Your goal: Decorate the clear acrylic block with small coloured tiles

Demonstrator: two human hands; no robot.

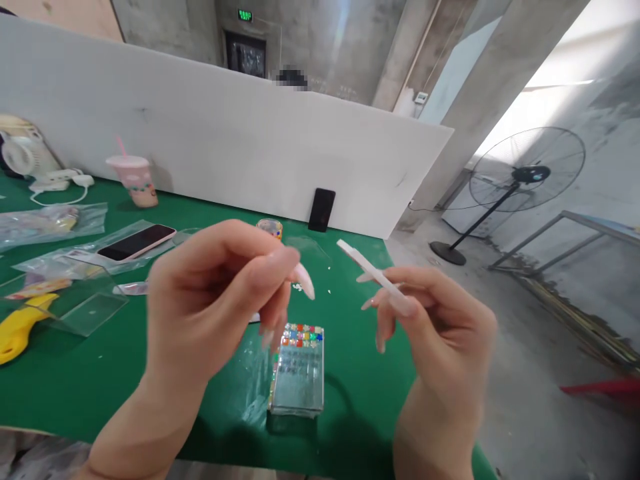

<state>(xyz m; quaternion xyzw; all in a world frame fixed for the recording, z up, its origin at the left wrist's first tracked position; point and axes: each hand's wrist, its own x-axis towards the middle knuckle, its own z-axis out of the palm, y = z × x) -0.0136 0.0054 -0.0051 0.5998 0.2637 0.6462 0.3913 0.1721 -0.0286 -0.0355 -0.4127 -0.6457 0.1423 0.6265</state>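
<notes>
My left hand (215,300) is raised over the green table (100,380), thumb and fingers pinched together on something too small to make out. My right hand (435,327) pinches a thin pale pink stick (367,267) that points up and to the left. Below and between the hands lies a clear rectangular block (299,370) with rows of coloured gems along its top end. A small round pot (271,228) of coloured bits stands just behind my left hand.
A pink-cased phone (136,241) lies on clear plastic bags at left, beside a yellow tool (17,327) and a pink drink cup (134,179). A black phone (321,209) leans on the white partition (225,147). A floor fan (520,177) stands right of the table edge.
</notes>
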